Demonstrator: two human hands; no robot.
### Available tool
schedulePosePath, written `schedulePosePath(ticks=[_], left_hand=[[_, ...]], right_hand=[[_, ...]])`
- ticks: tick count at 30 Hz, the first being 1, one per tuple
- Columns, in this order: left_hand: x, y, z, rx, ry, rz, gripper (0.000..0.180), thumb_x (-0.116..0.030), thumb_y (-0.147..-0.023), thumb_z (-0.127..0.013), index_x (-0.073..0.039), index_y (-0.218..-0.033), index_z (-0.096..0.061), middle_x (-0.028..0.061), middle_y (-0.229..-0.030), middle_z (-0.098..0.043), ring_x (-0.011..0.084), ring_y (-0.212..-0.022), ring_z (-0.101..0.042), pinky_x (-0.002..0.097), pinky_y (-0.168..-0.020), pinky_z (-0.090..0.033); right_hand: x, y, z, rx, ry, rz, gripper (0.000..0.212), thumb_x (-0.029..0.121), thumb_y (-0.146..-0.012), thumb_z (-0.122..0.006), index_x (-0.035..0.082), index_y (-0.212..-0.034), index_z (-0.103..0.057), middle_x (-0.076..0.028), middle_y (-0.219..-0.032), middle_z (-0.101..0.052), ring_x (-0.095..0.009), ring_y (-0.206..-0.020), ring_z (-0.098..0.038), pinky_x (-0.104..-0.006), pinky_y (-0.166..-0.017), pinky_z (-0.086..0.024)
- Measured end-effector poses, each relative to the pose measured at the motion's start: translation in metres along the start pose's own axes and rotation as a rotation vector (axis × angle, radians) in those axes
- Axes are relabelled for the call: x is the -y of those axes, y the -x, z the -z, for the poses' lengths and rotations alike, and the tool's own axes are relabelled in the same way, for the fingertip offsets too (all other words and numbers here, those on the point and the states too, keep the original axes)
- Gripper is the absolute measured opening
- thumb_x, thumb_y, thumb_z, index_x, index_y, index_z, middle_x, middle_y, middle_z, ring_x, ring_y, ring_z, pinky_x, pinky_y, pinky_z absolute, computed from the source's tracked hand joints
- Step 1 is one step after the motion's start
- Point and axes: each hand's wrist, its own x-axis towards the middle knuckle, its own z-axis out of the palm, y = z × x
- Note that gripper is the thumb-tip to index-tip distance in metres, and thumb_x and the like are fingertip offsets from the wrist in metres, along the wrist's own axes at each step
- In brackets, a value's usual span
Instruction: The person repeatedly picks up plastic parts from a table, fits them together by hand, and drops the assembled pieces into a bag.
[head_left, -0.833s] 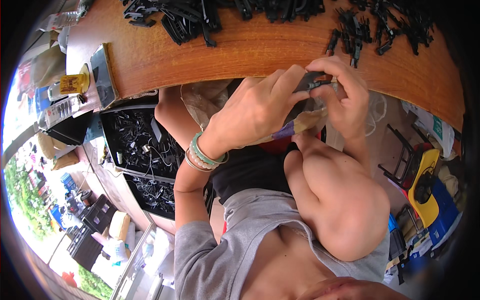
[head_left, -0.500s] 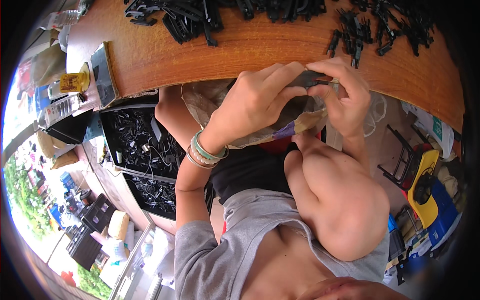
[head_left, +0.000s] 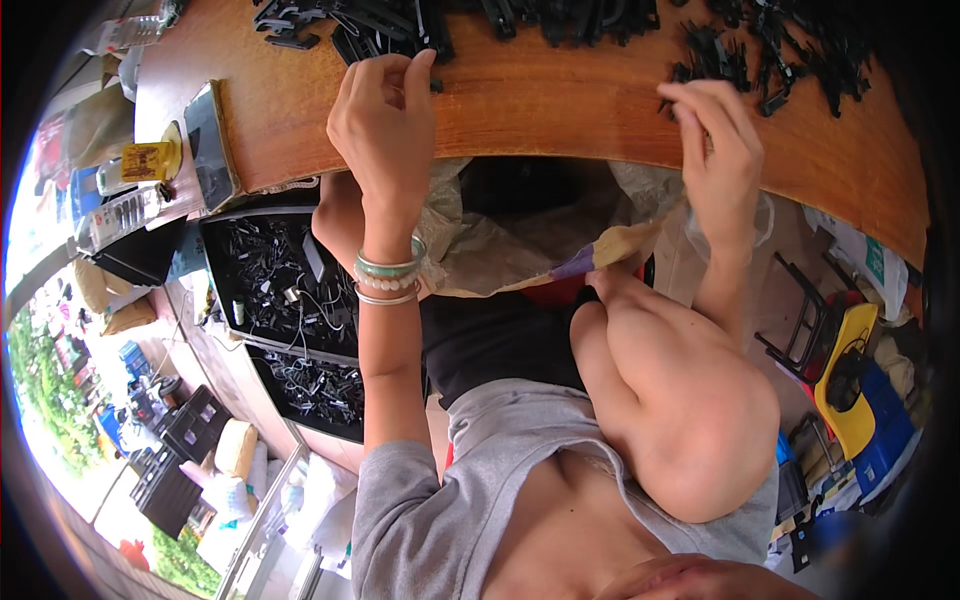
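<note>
My left hand (head_left: 382, 130), wearing bracelets on its wrist, is raised over the table's near edge. Its fingers curl loosely with the thumb apart, just in front of a pile of long black plastic parts (head_left: 385, 30); I make out nothing held. On the right, my right hand (head_left: 722, 150) reaches over the table with fingers stretched and thumb apart. Its fingertips are by a pile of smaller black plastic parts (head_left: 715, 60). Between my arms, a brown sack (head_left: 500, 255) hangs open at the table's edge above my lap, its inside dark.
The wooden table (head_left: 560, 110) curves across the top, with more black parts (head_left: 575, 20) at its far side. Black bins (head_left: 285, 280) of small parts and cables stand at lower left. A dark flat case (head_left: 208, 145) lies at the table's left end; a yellow chair (head_left: 845, 375) is at right.
My hands have moved apart and up over the table, the left toward the long parts. The dark piece they held together over the sack is gone from between them.
</note>
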Motion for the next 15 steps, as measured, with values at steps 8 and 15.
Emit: schedulePosePath(ticks=[8,15], left_hand=[[0.007,0.006,0.002,0.158,-0.035,0.016,0.017,-0.012,-0.079,-0.072,-0.001,-0.072,-0.061,0.0065,-0.066,-0.061,0.0175,-0.056,-0.060,0.0292,-0.053,-0.045],[-0.027,0.027,0.008,0.532,0.957,0.481,0.013,-0.005,-0.089,-0.059,0.008,-0.093,-0.056,0.0143,-0.083,-0.067,0.0158,-0.068,-0.064,0.0265,-0.062,-0.052]], right_hand=[[-0.004,-0.013,-0.013,0.033,0.232,0.225,0.024,-0.007,-0.077,-0.061,0.004,-0.097,-0.066,-0.007,-0.087,-0.055,-0.021,-0.070,-0.053,-0.0319,-0.061,-0.044],[0.018,0.002,-0.026,0.056,-1.452,-0.437,0.018,-0.003,-0.090,-0.049,-0.002,-0.105,-0.059,-0.015,-0.105,-0.062,-0.010,-0.068,-0.056,-0.0211,-0.059,-0.047]])
